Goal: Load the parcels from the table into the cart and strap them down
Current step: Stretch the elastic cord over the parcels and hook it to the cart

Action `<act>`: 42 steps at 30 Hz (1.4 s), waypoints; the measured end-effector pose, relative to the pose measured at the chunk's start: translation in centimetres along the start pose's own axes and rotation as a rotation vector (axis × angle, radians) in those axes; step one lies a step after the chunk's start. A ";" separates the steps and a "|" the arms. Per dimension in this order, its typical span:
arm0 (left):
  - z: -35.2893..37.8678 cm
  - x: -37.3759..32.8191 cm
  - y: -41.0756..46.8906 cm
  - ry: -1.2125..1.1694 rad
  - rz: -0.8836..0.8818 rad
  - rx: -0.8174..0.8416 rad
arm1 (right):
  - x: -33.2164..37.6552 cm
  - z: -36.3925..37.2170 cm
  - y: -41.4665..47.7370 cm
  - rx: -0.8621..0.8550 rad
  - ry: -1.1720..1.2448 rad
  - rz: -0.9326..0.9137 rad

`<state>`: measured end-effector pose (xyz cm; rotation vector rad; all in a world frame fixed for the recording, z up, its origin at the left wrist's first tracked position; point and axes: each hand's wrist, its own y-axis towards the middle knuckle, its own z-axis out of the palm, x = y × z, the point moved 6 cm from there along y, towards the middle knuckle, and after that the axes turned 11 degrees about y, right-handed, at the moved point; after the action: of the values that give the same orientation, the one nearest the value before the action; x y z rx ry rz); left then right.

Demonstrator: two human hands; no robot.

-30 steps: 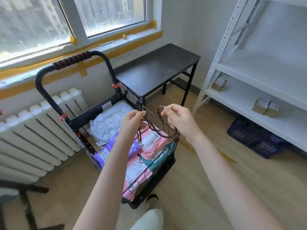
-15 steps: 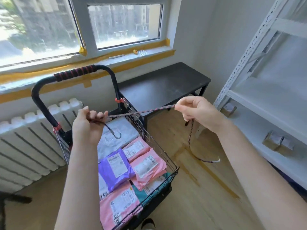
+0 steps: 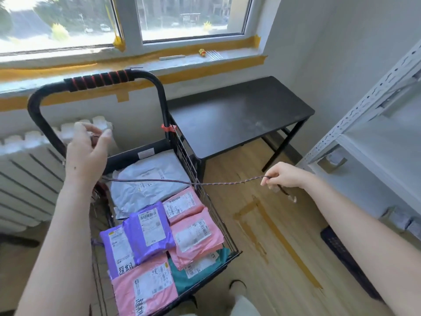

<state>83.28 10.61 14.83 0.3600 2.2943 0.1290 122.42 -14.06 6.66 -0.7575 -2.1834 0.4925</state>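
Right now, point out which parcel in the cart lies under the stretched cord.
The grey-white parcel at the handle end; the cord crosses it; pink parcels and purple parcels lie further forward.

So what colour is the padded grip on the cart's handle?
The grip is black with red rings; the head view shows it best.

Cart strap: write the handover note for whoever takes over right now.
Hands: left hand is up beside the cart handle; it is blurred, so its grip is unclear. The right hand pinches the cord out past the cart's right side, and the hook dangles below it.
The cord stretches across the cart over the grey parcel; its left end is hidden behind the wrist.
Done: parcels lie in the cart.
Left: check the left end, then probably hook the right end to the cart.
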 end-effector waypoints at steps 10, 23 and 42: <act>14.7 -9.4 -2.8 0.246 0.252 0.238 | 4.1 0.7 7.5 0.006 0.133 -0.250; 26.3 -11.8 -2.3 -0.073 -0.167 0.555 | 10.2 -1.4 12.2 0.285 0.218 -0.484; 27.9 -6.0 0.2 0.736 0.324 0.450 | 7.1 6.9 19.4 0.366 -0.155 -0.606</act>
<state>107.60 8.46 0.13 1.0616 2.9655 -0.1210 120.30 4.42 -4.70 0.1489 -2.2296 0.6154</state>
